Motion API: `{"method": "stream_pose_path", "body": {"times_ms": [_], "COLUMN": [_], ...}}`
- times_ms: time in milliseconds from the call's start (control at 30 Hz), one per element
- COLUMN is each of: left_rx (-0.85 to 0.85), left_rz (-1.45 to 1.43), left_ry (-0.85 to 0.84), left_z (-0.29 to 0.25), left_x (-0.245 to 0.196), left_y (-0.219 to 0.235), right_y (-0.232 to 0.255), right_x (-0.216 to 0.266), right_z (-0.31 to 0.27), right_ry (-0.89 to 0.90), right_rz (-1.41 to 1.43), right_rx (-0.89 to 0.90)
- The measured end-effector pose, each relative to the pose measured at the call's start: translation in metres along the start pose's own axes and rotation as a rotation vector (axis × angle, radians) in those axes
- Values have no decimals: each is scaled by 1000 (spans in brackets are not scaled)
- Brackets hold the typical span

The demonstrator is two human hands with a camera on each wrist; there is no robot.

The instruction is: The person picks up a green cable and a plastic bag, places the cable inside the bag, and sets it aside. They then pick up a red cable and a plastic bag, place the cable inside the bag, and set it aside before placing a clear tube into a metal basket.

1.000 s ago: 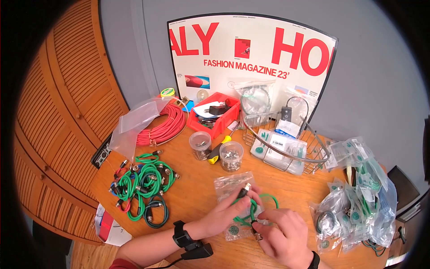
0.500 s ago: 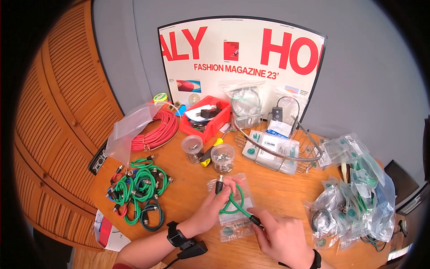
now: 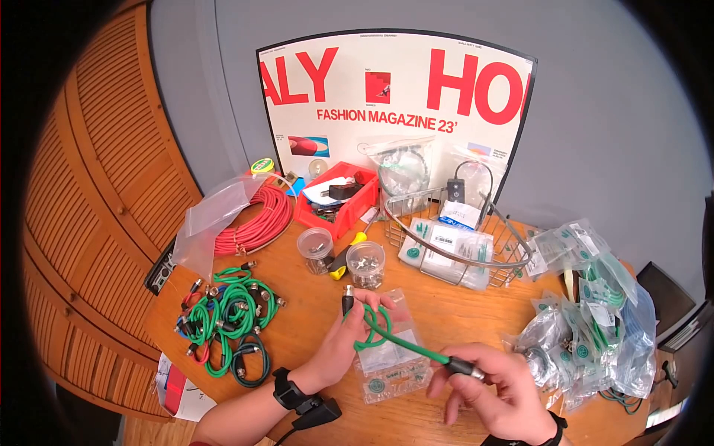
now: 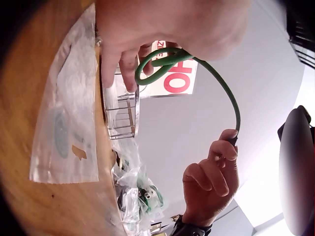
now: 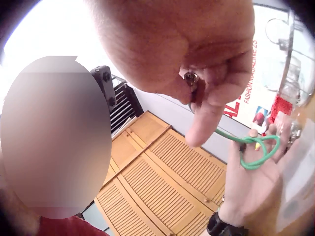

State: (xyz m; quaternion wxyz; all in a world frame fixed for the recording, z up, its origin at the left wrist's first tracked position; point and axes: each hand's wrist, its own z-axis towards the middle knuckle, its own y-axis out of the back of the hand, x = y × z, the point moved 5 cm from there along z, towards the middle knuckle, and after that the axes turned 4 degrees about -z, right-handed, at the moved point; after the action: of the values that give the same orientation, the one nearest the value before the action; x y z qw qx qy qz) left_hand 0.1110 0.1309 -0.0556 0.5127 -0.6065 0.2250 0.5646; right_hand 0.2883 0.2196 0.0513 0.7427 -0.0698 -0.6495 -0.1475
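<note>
A short green cable (image 3: pixel 407 344) with a black-and-metal connector at each end stretches between my two hands. My left hand (image 3: pixel 333 348) holds its looped part, with one upright connector (image 3: pixel 347 301) by the thumb. My right hand (image 3: pixel 502 394) pinches the other connector (image 3: pixel 460 365) between thumb and fingers, off to the right. The right wrist view shows that connector's metal end (image 5: pixel 191 77) poking out of the fingers. In the left wrist view the loop (image 4: pixel 147 78) hangs at the left fingers. A clear plastic bag (image 3: pixel 390 383) with a green print lies flat under the cable.
Coiled green and dark cables (image 3: pixel 236 308) pile up at left, before a red cable coil (image 3: pixel 260 223). Two tubs of metal parts (image 3: pixel 366 267), a screwdriver (image 3: pixel 338 266), a red bin (image 3: pixel 357 212) and a wire basket (image 3: pixel 465 260) stand behind. Bagged cables (image 3: pixel 595 327) heap at right.
My right hand has moved right and toward me with its connector, drawing the cable out straighter between the hands. The left hand has turned and shifted slightly left, still holding the loop.
</note>
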Motion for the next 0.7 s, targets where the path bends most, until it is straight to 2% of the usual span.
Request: {"method": "stream_pose_path", "body": {"times_ms": [67,433,567,700], "left_rx": [34,31,37,41], "left_rz": [-106,-53,-37,-99], "left_ry": [-13,-4,2,38], "left_z": [0,3,3,2], "left_x": [-3,0,-9,-2], "left_y": [-3,4,-6,6], "right_y": [4,22,24,28], "right_x": [7,42,43,37], "right_z": [-2,-16,-18,-13], "right_ry": [-5,72,36,14], "right_rz": [9,-45,2,-10], "right_rx": [-8,-76,-92,-111]}}
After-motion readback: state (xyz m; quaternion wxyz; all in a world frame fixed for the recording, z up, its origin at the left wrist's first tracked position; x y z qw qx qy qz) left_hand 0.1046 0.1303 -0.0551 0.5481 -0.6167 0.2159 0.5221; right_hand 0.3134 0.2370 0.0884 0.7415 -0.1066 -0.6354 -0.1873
